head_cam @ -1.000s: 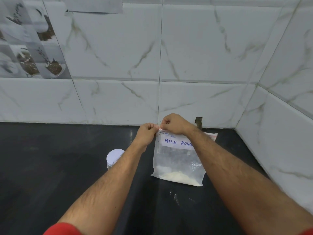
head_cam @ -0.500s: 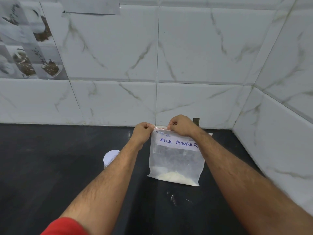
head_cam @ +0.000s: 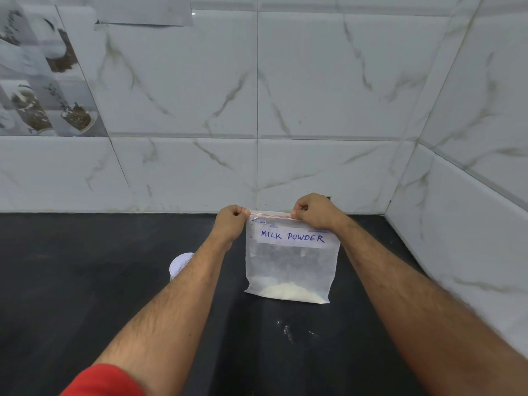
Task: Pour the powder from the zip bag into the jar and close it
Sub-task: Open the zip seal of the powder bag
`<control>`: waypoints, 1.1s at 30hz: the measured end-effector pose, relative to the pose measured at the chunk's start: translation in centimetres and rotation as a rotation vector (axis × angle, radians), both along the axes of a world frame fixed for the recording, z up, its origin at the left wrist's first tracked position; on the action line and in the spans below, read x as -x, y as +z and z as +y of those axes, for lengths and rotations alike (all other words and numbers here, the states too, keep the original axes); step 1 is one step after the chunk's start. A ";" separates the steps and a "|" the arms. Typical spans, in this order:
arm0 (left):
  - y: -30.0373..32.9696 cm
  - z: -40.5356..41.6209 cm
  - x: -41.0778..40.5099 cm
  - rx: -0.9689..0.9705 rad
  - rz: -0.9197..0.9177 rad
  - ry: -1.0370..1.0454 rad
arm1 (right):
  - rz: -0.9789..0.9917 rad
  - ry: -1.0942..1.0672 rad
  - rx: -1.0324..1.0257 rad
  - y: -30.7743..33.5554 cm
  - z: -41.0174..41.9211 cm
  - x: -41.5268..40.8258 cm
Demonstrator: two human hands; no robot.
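1. Zip bag (head_cam: pixel 291 267) stands upright on the black countertop (head_cam: pixel 85 281), bottom edge resting on the surface, near the back wall and right corner.
2. Bag is clear plastic with a red-striped zip strip along the top and a white label (head_cam: pixel 293 238) reading "MILK POWDER" in blue handwriting.
3. Milk powder (head_cam: pixel 285 291) sits in a low pale heap at the bag bottom; most of the bag is see-through above it.
4. Left hand (head_cam: pixel 231 222) is curled, pinching the bag's top left corner at the zip strip.
5. Right hand (head_cam: pixel 313 212) is curled, pinching the zip strip toward the top right, knuckles up.
6. Zip strip is stretched straight between the two hands; can't tell if the seal is open or closed.
7. Jar (head_cam: pixel 180 265) with white top sits on the countertop left of the bag, mostly hidden behind the left forearm, apart from the bag.
8. A few white powder specks (head_cam: pixel 287 331) lie on the countertop in front of the bag.
9. Red sleeve (head_cam: pixel 105 381) shows at the bottom left.
10. Marble-look wall tiles (head_cam: pixel 328 81) behind; patterned food-print tiles (head_cam: pixel 43 81) at upper left.
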State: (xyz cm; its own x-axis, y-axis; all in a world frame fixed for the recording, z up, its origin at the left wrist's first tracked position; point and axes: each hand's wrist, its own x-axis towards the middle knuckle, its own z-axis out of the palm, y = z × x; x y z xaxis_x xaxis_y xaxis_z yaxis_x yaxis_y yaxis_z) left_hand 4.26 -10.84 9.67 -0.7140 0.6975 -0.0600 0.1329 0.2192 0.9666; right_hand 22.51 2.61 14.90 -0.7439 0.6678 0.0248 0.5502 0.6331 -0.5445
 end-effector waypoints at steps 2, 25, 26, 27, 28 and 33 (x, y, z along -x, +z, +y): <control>-0.1 -0.1 0.2 0.001 0.000 0.005 | 0.001 -0.007 0.010 0.0 0.2 -0.6; 0.7 -1.0 0.9 0.001 0.052 0.014 | -0.006 -0.123 -0.022 0.5 2.7 -7.8; 0.8 -1.0 0.8 -0.002 0.052 0.013 | -0.005 -0.123 -0.020 0.5 2.8 -7.9; 0.9 -1.0 0.6 -0.006 0.050 0.013 | -0.008 -0.120 -0.016 0.6 2.8 -8.0; 1.0 -0.9 0.5 -0.012 0.049 0.014 | -0.015 -0.112 -0.009 0.7 2.9 -8.1; 1.8 -1.3 0.4 -0.047 0.069 -0.038 | -0.111 -0.035 0.080 1.6 3.3 -8.3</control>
State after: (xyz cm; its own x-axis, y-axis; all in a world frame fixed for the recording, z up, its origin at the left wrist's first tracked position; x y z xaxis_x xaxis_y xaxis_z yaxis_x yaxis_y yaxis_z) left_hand 3.87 -12.11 11.49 -0.6884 0.7250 0.0220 0.2067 0.1669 0.9641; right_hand 30.83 5.88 16.54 -0.7156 0.6897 -0.1109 0.6306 0.5695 -0.5273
